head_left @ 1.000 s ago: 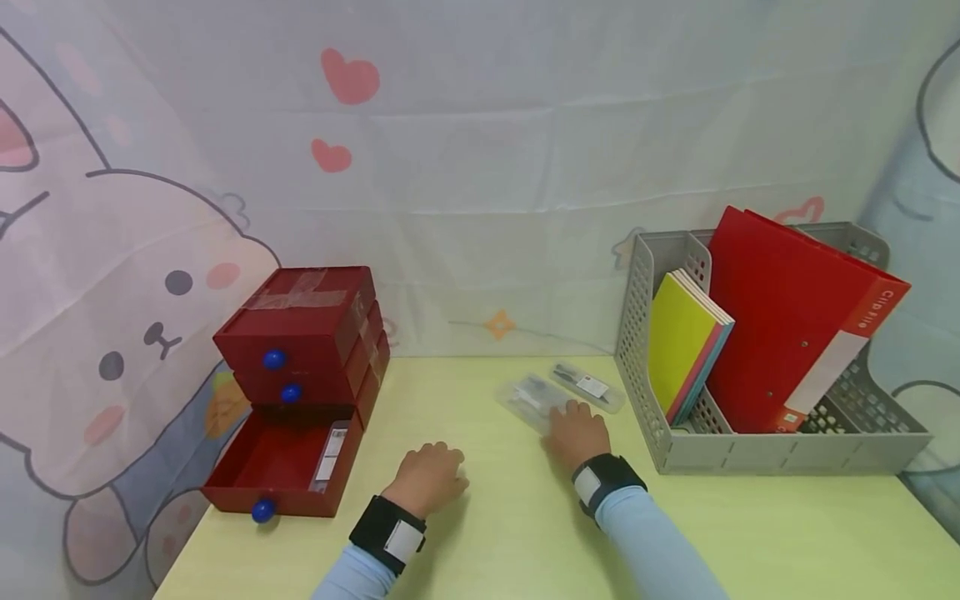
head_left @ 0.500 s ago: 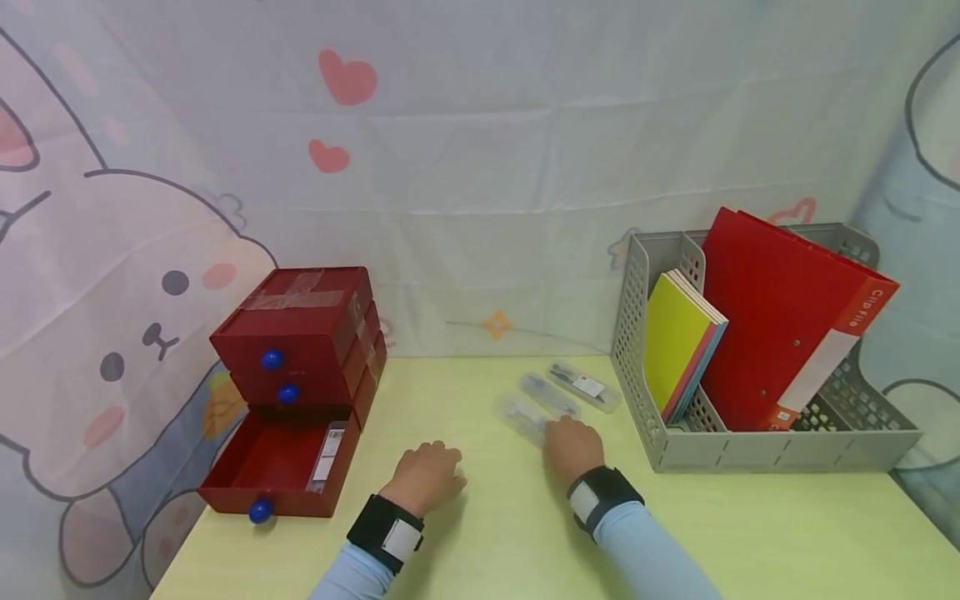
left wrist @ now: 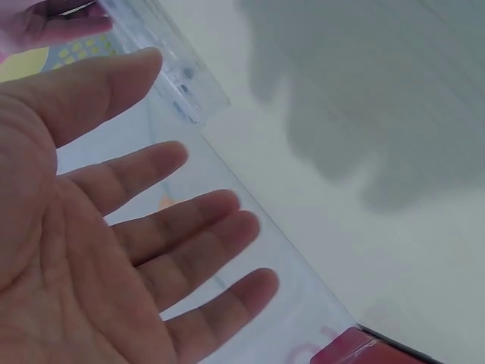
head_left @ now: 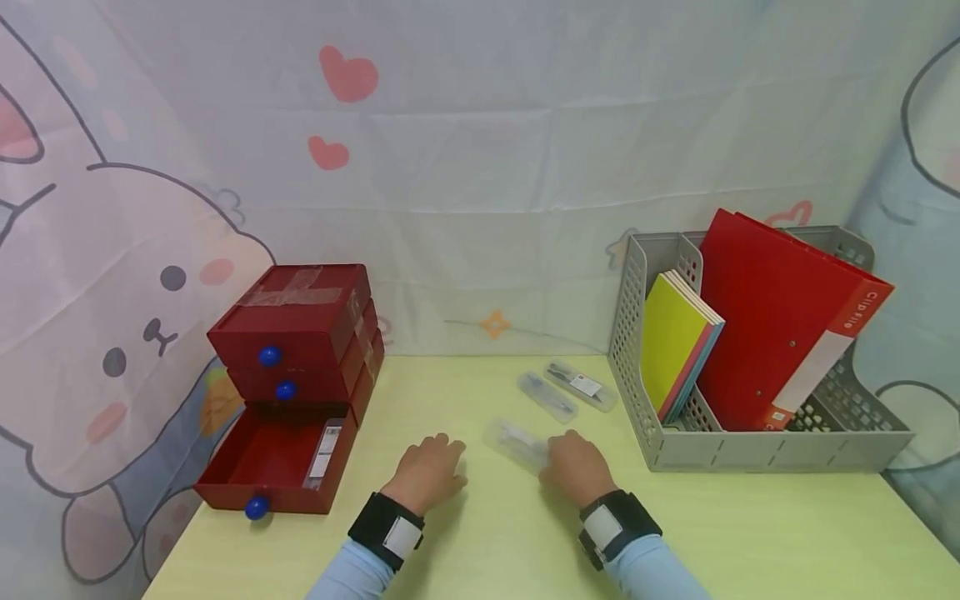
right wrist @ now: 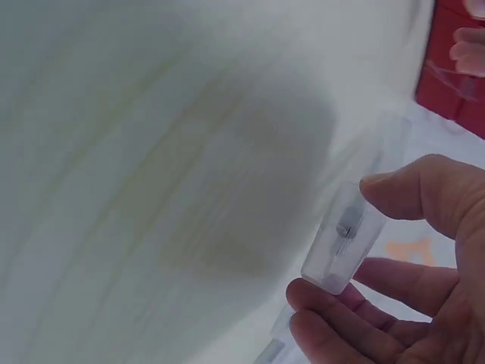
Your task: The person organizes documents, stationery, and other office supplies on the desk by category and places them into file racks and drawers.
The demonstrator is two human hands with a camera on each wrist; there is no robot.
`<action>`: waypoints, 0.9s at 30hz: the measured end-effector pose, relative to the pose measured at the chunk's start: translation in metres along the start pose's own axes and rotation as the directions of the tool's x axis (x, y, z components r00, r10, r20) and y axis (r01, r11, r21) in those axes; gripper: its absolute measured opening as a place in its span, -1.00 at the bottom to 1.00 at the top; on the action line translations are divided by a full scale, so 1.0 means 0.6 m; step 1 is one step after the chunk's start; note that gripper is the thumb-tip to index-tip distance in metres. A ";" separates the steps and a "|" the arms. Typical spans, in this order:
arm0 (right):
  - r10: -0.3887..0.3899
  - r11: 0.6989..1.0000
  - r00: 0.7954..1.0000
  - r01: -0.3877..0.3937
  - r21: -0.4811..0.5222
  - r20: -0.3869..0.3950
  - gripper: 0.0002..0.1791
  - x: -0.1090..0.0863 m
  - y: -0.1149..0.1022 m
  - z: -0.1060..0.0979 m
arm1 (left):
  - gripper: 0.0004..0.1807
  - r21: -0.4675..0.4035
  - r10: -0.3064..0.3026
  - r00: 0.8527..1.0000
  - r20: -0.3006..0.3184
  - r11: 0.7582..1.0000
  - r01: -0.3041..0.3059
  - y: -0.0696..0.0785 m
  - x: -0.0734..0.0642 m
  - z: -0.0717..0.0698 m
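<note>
Between the thumb and fingers of my right hand (head_left: 579, 471) is a clear plastic pencil case (head_left: 516, 444), gripped by its near end; the right wrist view shows the translucent case (right wrist: 347, 235) in the fingers. My left hand (head_left: 424, 477) hovers over the table with its fingers spread and nothing in them; its palm (left wrist: 83, 265) shows in the left wrist view. Two more clear cases, one plain (head_left: 548, 397) and one with a white label (head_left: 581, 385), lie side by side behind the right hand.
At the left, stacked red drawers (head_left: 292, 312) have their bottom drawer (head_left: 255, 454) pulled out, with a labelled clear case (head_left: 324, 452) inside. A grey file rack (head_left: 780, 452) at the right holds yellow-fronted notebooks (head_left: 675, 342) and a red clip file (head_left: 780, 325).
My right hand has drawn one clear case toward me and away from the other two, which now lie apart from it. The left hand has stayed nearly still.
</note>
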State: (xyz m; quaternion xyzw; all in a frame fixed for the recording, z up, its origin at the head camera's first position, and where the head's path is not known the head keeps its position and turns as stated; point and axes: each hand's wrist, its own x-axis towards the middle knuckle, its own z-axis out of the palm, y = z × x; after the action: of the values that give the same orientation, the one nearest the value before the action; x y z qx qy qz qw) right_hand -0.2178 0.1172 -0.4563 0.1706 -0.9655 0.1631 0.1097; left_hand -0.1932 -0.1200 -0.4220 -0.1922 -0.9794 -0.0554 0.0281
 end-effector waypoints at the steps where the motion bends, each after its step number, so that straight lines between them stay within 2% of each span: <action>1: 0.005 1.000 1.000 -0.006 0.019 0.005 -0.81 -0.003 -0.003 -0.004 | -0.59 0.002 0.007 1.000 -0.010 1.000 -0.007 0.001 0.002 0.000; 4: 0.030 0.995 0.999 -0.033 0.090 0.026 -0.81 -0.013 -0.012 -0.014 | -0.50 0.014 0.026 0.999 -0.032 1.000 -0.025 0.003 0.007 0.003; 8: 0.031 0.988 0.998 -0.038 0.147 0.049 -0.64 -0.026 -0.028 -0.029 | -0.37 0.023 0.062 0.997 -0.052 0.998 -0.061 0.004 0.012 0.006; 12: -0.034 0.983 0.998 0.023 0.180 0.059 -0.53 -0.036 -0.041 -0.041 | -0.32 0.010 0.119 0.993 -0.029 0.993 -0.118 0.005 0.013 0.009; 17: -0.126 0.972 0.990 0.111 0.209 0.060 -0.51 -0.041 -0.048 -0.051 | -0.45 -0.034 0.176 0.984 -0.012 0.984 -0.176 0.006 0.010 0.010; 22: -0.161 0.969 0.985 0.145 0.202 0.065 -0.50 -0.045 -0.048 -0.058 | -0.46 -0.093 0.178 0.984 -0.005 0.980 -0.178 0.005 0.004 0.008; 27: -0.132 0.975 0.990 0.121 0.187 0.051 -0.43 -0.046 -0.041 -0.064 | -0.45 -0.141 0.148 0.989 -0.007 0.979 -0.147 -0.005 -0.004 0.005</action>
State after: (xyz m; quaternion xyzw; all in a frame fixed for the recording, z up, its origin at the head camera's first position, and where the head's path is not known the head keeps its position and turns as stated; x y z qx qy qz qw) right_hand -0.1778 0.1169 -0.4217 0.2462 -0.9365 0.2388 0.0733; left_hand -0.1925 -0.1235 -0.4254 -0.2659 -0.9561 -0.1220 0.0167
